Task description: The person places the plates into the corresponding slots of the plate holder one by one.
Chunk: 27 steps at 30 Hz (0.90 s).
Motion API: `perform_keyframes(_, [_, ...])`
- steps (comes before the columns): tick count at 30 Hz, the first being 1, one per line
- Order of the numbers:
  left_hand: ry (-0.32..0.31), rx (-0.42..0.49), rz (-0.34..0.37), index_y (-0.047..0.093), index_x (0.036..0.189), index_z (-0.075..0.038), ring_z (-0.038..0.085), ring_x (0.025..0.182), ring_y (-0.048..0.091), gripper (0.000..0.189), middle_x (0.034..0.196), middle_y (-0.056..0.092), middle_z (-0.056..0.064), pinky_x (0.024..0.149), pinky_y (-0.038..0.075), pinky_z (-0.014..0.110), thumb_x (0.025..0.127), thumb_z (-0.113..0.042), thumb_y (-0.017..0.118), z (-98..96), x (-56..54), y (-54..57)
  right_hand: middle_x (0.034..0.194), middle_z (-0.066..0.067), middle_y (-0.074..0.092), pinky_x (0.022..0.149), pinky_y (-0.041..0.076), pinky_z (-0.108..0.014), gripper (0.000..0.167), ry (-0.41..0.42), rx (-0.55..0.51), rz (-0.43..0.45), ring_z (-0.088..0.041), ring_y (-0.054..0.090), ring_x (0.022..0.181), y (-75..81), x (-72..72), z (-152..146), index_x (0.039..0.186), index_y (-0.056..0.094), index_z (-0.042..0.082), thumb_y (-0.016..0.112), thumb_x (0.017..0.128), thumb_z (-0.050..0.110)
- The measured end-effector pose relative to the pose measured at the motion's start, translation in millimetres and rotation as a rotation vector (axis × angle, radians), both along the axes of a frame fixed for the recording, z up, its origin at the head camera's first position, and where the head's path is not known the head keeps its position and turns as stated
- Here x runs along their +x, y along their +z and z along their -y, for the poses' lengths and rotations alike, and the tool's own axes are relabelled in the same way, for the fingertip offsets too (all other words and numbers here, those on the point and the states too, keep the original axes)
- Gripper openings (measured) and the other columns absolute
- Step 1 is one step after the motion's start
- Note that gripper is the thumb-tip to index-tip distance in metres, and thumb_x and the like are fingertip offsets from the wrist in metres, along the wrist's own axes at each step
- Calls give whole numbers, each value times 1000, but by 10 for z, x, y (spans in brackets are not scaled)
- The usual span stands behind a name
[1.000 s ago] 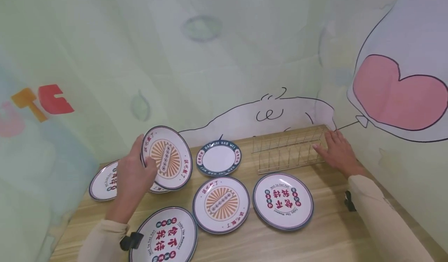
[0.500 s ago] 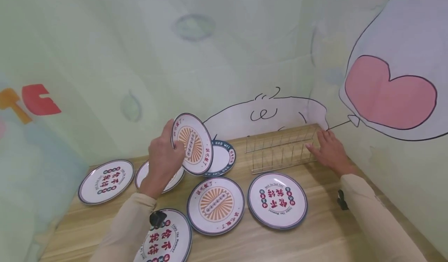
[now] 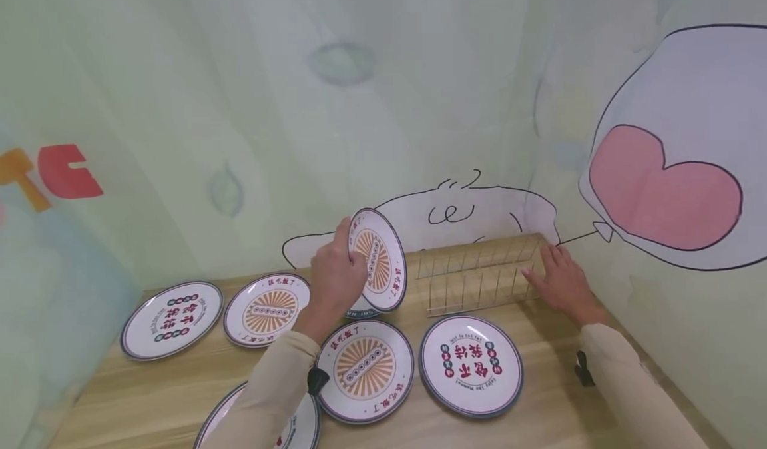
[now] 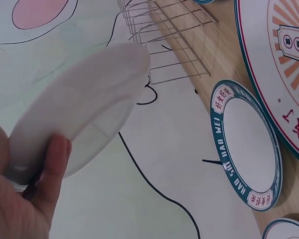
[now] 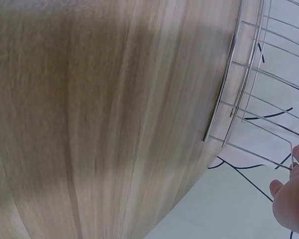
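My left hand (image 3: 335, 276) grips a plate (image 3: 380, 259) by its left edge. This plate has an orange sunburst design and a dark rim, and it is raised and tilted nearly upright. Its pale underside shows in the left wrist view, with a finger (image 4: 55, 164) pressed against it. Partly hidden behind it in the head view lies a teal-rimmed oval plate (image 4: 246, 147). To the right stands a wire plate rack (image 3: 479, 276) with no plates in it. My right hand (image 3: 566, 279) holds the rack's right end, its fingers at the end wires (image 5: 289, 154).
On the wooden table (image 3: 563, 396), two sunburst plates (image 3: 269, 309) (image 3: 364, 371) and several red-lettered plates lie flat, one (image 3: 471, 366) in front of the rack and another (image 3: 172, 320) at far left. A printed curtain (image 3: 269, 102) hangs behind the table.
My left hand has carried the sunburst plate rightward toward the rack, turning it more edge-on. Plates at the left are uncovered, while the oval one is now mostly hidden. My right hand stays at the rack.
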State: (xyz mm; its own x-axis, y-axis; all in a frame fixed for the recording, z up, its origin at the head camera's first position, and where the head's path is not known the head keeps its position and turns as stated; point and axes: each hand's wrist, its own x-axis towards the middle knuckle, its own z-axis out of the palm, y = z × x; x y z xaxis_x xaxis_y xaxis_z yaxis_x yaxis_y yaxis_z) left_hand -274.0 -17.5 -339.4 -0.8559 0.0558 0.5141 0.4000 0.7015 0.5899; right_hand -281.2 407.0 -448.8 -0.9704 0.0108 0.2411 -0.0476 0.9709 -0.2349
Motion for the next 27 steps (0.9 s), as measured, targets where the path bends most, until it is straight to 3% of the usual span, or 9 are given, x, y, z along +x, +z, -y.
perform_keyframes(13, [-45,25,-7,46,146,-4,28,65,66,59,100,72,27,51,50,30,88,0,54,-389,-30,-26,155,-41,20,115,19,-71,79,-17,-15,-10,-58,17,144,-84,67,-3,149,26,-16,42,104,48])
perform_keyframes(20, [-78,38,37,42,149,-4,16,47,56,61,73,67,16,38,40,21,89,0,53,-530,-79,-8,154,-41,22,114,21,-72,77,-14,-16,-46,-58,20,143,-70,45,-2,147,29,-16,44,103,46])
perform_keyframes(27, [-77,22,64,39,150,-4,13,44,55,62,73,66,15,35,40,20,90,-1,53,-636,-117,-16,154,-41,23,114,22,-71,77,-5,-6,-71,-59,21,142,-53,27,3,147,29,-16,45,103,45])
